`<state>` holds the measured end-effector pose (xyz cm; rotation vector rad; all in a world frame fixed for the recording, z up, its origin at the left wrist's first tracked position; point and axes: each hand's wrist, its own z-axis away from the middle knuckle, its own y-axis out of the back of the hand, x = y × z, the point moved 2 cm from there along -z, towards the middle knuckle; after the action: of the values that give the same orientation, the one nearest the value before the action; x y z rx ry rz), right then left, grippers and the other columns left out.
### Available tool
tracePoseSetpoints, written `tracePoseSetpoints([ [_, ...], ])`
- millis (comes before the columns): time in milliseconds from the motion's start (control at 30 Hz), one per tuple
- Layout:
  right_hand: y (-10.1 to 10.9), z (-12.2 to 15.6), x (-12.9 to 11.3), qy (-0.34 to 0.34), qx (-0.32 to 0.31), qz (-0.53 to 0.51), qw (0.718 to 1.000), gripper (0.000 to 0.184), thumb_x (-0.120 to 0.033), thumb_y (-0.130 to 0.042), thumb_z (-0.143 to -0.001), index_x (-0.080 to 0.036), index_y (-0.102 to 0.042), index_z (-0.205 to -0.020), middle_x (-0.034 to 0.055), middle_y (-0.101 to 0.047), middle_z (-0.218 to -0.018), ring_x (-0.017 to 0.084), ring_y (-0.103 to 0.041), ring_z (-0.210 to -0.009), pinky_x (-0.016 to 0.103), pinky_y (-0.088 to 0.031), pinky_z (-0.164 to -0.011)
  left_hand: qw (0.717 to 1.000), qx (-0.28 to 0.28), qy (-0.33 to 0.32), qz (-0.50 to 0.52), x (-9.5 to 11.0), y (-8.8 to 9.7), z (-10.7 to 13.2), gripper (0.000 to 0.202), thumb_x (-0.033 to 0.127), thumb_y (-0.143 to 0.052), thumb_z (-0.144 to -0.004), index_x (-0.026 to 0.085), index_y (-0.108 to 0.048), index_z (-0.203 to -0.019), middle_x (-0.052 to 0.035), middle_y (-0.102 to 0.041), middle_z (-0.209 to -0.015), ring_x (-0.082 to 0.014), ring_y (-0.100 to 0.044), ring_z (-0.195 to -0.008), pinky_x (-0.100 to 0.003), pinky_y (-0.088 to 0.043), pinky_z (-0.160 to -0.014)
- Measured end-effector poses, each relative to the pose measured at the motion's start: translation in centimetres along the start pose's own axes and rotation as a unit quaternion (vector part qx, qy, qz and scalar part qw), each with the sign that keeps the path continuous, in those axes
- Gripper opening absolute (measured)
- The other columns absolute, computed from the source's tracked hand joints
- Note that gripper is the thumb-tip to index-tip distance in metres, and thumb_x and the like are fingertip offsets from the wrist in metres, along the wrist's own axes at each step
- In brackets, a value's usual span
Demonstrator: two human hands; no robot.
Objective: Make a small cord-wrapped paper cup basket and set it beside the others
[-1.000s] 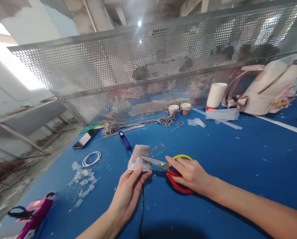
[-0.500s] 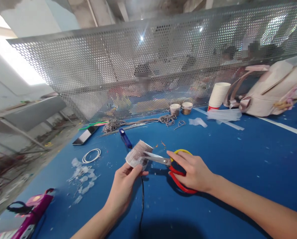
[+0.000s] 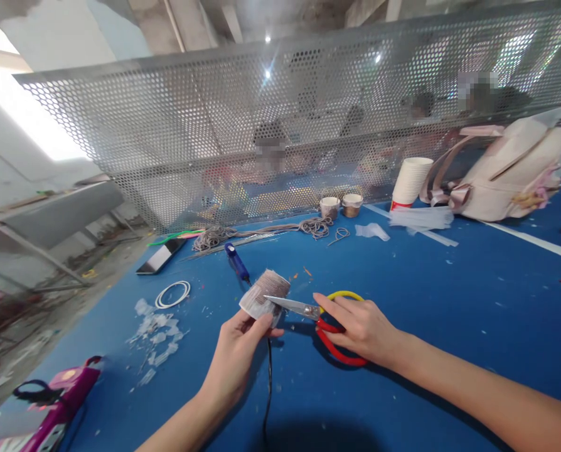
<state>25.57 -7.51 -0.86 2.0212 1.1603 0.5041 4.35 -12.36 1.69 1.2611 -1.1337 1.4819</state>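
Note:
My left hand grips a small paper cup wrapped in brownish cord and whitish film, tilted on its side above the table. A pair of scissors with red and yellow handles is in my right hand. Its blades lie against the cup's wrapped side, their tips near the middle of it. Whether the blades are under the film or only touching it, I cannot tell. Behind the cup lies a dark blue handheld tool, and a black cord runs below my left hand.
Film scraps and white rings lie on the left. Bundled grey cord, a phone, two wrapped cups, stacked paper cups, film strips and a backpack line the back. A magenta power strip is front left.
The scissor tips have moved left and slightly down across the cup's side. My left hand and the cup have shifted a little to the right and down.

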Motion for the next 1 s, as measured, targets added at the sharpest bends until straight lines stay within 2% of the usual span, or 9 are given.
tracePoseSetpoints([
  [133, -0.6, 0.1, -0.1, -0.069, 0.0, -0.078, 0.995, 0.041, -0.031, -0.048, -0.091, -0.008, -0.051, -0.125, 0.0142, -0.069, -0.097, 0.022, -0.068, -0.083, 0.033, -0.058, -0.063, 0.998, 0.014, 0.023, 0.063, 0.2, -0.3, -0.1, 0.028, 0.028, -0.077, -0.066, 0.015, -0.073, -0.091, -0.0065, -0.069, -0.094, -0.0161, -0.06, -0.078, -0.028, -0.058, -0.066],
  [333, -0.8, 0.0, -0.2, -0.161, 0.015, -0.132, 0.978, 0.041, -0.03, -0.052, -0.086, -0.01, -0.052, -0.122, 0.0134, -0.069, -0.097, 0.021, -0.067, -0.079, 0.034, -0.058, -0.066, 0.982, 0.049, 0.051, 0.173, 0.2, 0.0, -0.5, 0.016, 0.019, -0.082, -0.058, 0.012, -0.067, -0.061, -0.0015, -0.065, -0.07, -0.0152, -0.061, -0.069, -0.03, -0.06, -0.065],
  [433, -0.8, 0.1, -0.6, -0.148, 0.01, -0.129, 0.981, 0.043, -0.03, -0.054, -0.084, -0.009, -0.051, -0.122, 0.0146, -0.068, -0.1, 0.024, -0.066, -0.087, 0.037, -0.058, -0.071, 0.969, 0.074, 0.071, 0.226, 0.1, 0.1, -0.6, 0.014, 0.014, -0.081, -0.057, 0.012, -0.067, -0.061, -0.002, -0.066, -0.072, -0.0143, -0.062, -0.07, -0.029, -0.059, -0.068],
  [633, -1.4, 0.3, -1.3, -0.108, 0.013, -0.078, 0.991, 0.046, -0.028, -0.054, -0.083, -0.008, -0.049, -0.124, 0.0156, -0.067, -0.099, 0.027, -0.065, -0.09, 0.039, -0.058, -0.068, 0.949, 0.085, 0.103, 0.284, -0.7, -0.3, -0.7, 0.008, 0.004, -0.07, -0.068, 0.011, -0.07, -0.072, -0.0052, -0.069, -0.078, -0.0112, -0.063, -0.065, -0.019, -0.056, -0.058],
  [833, -1.1, 0.0, -1.4, -0.068, 0.046, -0.004, 0.997, 0.045, -0.026, -0.048, -0.085, -0.007, -0.05, -0.126, 0.0154, -0.066, -0.091, 0.024, -0.066, -0.078, 0.035, -0.057, -0.06, 0.934, 0.112, 0.112, 0.322, -1.1, -0.6, -0.6, 0.019, -0.002, -0.06, -0.075, 0.011, -0.068, -0.064, -0.0056, -0.07, -0.075, -0.0116, -0.067, -0.069, -0.019, -0.057, -0.072],
  [1000, -0.8, -0.2, -1.5, -0.042, 0.046, 0.012, 0.998, 0.044, -0.027, -0.048, -0.086, -0.004, -0.052, -0.123, 0.0151, -0.066, -0.086, 0.024, -0.065, -0.073, 0.034, -0.056, -0.055, 0.929, 0.131, 0.111, 0.329, -0.6, -0.8, -0.4, 0.022, -0.003, -0.056, -0.078, 0.011, -0.07, -0.067, -0.0057, -0.071, -0.076, -0.012, -0.068, -0.072, -0.019, -0.057, -0.075],
])
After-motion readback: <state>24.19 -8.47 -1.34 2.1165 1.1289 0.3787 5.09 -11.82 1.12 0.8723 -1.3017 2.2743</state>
